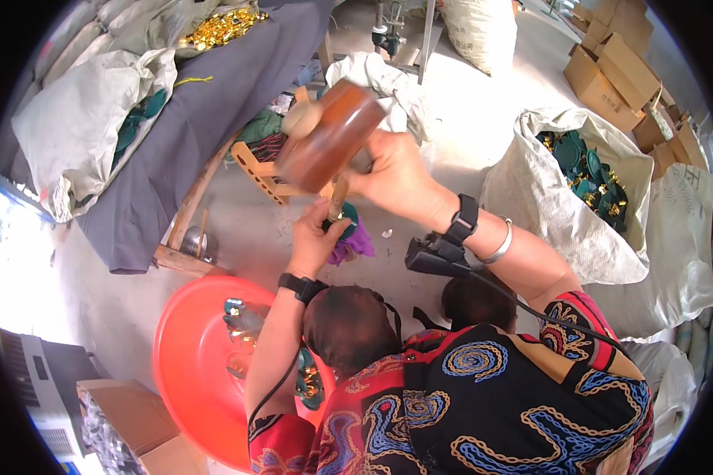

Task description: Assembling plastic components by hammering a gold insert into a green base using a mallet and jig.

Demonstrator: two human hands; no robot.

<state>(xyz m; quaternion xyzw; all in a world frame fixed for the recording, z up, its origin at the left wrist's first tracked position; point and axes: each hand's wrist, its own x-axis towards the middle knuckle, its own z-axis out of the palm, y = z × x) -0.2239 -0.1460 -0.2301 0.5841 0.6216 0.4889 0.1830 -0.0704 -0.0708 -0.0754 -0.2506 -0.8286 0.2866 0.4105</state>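
My right hand [396, 174] is closed round the handle of a wooden mallet [337, 134]. The mallet's brown, glossy head is raised above my left hand and slightly blurred. My left hand [313, 241] is closed, its fingertips pinching a short brown rod [338, 196] that stands upright below the mallet. Under the rod's lower end lies a dark green round piece [348, 222], partly behind the fingers. Purple cloth [358, 244] spreads beneath that piece. Whatever supports the cloth is hidden.
To the left, a red basin [170, 348] holds green and gold pieces. A white sack [523, 214] of similar pieces stands at right. A small wooden stool [257, 174] is just beyond my hands. Cardboard boxes [610, 75] are at far right; a grey cloth [190, 134] covers the left side.
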